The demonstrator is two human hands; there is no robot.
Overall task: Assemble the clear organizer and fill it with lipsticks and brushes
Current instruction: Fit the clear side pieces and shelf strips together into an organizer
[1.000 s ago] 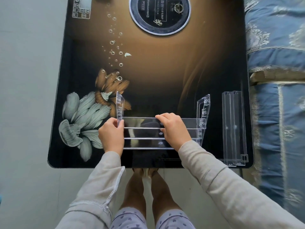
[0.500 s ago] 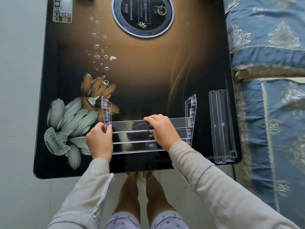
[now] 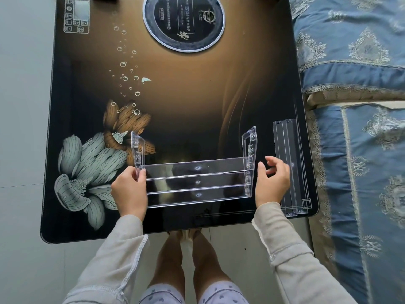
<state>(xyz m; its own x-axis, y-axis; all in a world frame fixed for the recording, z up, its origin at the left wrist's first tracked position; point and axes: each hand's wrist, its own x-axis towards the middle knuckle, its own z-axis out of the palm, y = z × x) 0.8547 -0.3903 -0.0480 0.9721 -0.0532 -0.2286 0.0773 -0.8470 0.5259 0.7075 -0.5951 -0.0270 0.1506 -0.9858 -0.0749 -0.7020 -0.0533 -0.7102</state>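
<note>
Organizer, head view: half built, standing near the front edge of the bench, with three clear tiers clipped between two upright walls. Judged light, stiff and slick, being thin clear plastic. Probably brittle at the small clips and slots, and liable to spring apart under a squeeze or a twist. Best taken by the walls low down, close to the seated tiers. Not by the free upper corners, nor by the middle of a tier, for fear of flexing. Hard to read by eye as well, with edges almost lost against the dark glossy top.

Left hand: pinching the lower front edge of the left wall between thumb and fingers, steadying the frame.

Right hand: loosely spread, fingers slightly curled, holding nothing. Sits just beside the right wall and seemingly clear of it; cannot tell for certain at the thumb.

Spare strips: flat on the bench just beyond that hand, partly hidden by its fingertips, near the right edge.

No lipsticks or brushes in sight.
</note>
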